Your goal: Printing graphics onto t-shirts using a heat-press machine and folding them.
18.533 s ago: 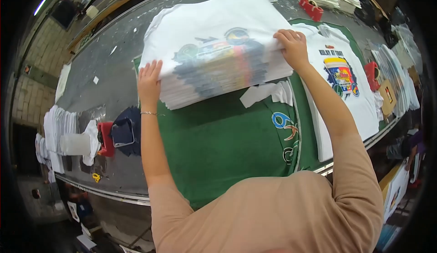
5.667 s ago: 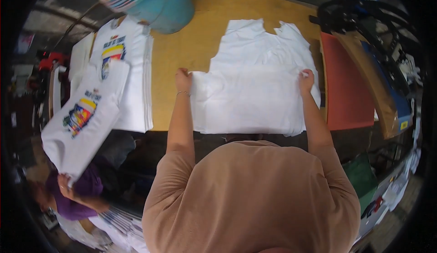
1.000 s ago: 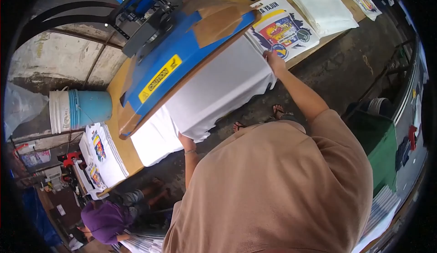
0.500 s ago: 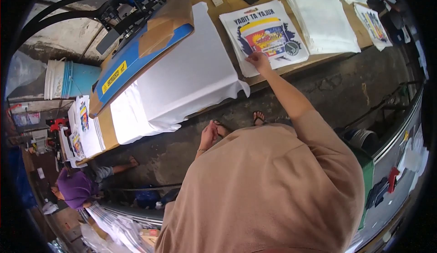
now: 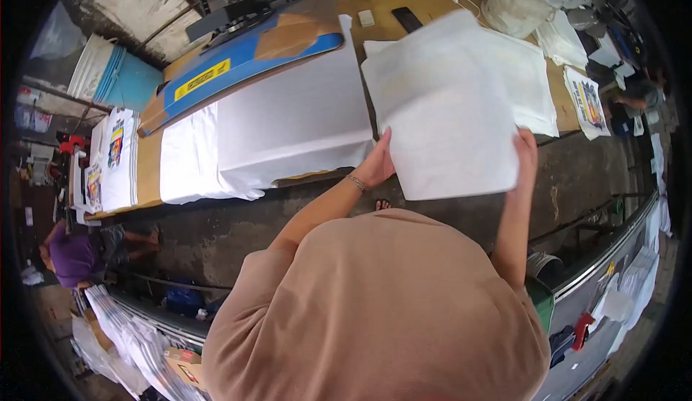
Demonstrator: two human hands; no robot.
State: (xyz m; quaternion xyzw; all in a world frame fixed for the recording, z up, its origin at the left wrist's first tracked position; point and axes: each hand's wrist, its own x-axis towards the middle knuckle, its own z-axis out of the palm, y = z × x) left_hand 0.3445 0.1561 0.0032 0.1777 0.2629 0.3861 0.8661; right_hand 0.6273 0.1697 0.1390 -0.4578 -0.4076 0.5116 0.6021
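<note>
I hold a large white sheet (image 5: 440,105) up in front of me with its blank side toward the camera. My left hand (image 5: 376,164) grips its lower left edge and my right hand (image 5: 526,152) grips its lower right corner. Left of the sheet a white T-shirt (image 5: 267,138) lies spread on the lower plate of a heat press, under the raised blue upper plate (image 5: 245,58). The sheet hides part of the wooden bench (image 5: 389,1) behind it.
A stack of white sheets (image 5: 530,84) and a printed sheet (image 5: 587,105) lie on the bench at right, near a white bucket (image 5: 515,1). A dark phone (image 5: 407,19) lies at the back. Printed T-shirts (image 5: 115,159) are stacked far left. A person in purple (image 5: 68,253) crouches lower left.
The printed sheet that my right hand touched on the bench is now lifted off it, held by both hands with its blank side showing. My left hand came up to it.
</note>
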